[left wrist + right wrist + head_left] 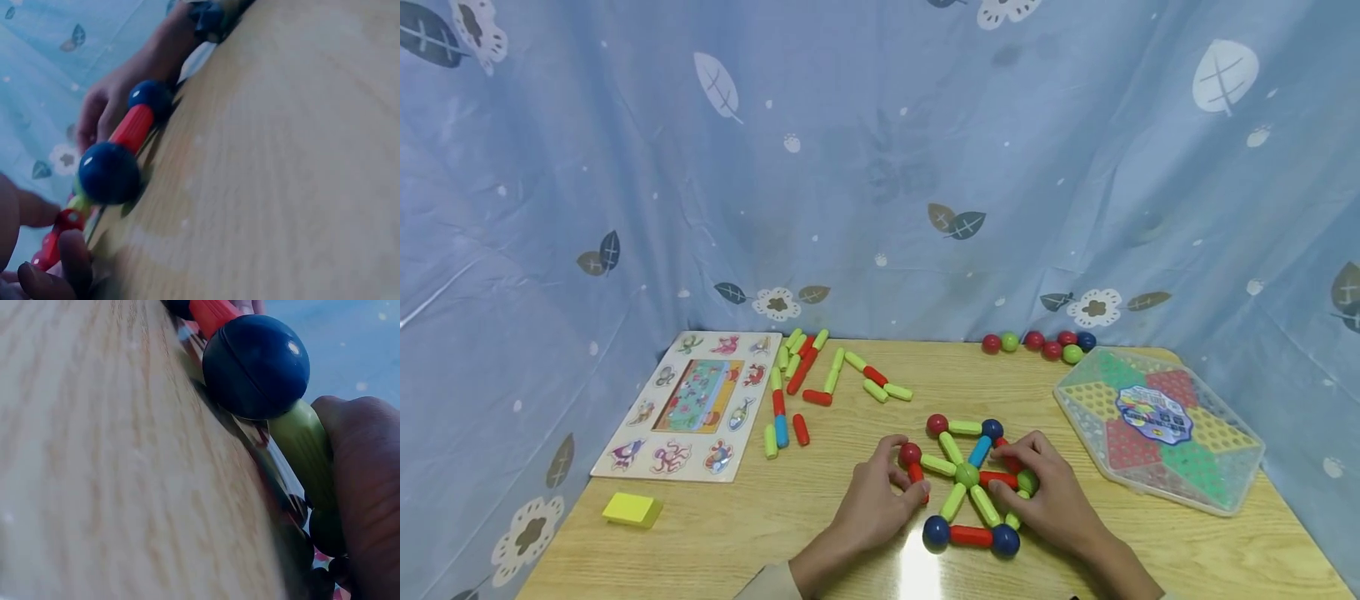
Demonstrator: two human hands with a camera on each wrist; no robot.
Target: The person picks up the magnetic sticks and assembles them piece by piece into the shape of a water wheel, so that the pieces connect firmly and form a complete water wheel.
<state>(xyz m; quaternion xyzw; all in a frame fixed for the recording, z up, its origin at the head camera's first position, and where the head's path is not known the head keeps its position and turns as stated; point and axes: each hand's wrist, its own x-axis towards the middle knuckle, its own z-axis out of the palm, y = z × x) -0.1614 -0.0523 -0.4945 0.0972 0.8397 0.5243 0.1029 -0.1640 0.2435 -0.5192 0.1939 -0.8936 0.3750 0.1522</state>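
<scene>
Your left hand [876, 504] pinches a red rod [915, 473] beneath a crimson ball [910, 453], fingers nearly closed. Your right hand [1054, 500] curls its fingers, partly spread, around the right rim of the spoked wheel [967, 475], which lies between your hands on the counter [737, 542].

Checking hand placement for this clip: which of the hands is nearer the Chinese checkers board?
Right. The right hand is left of the Chinese checkers board; the left hand is farther left.
</scene>
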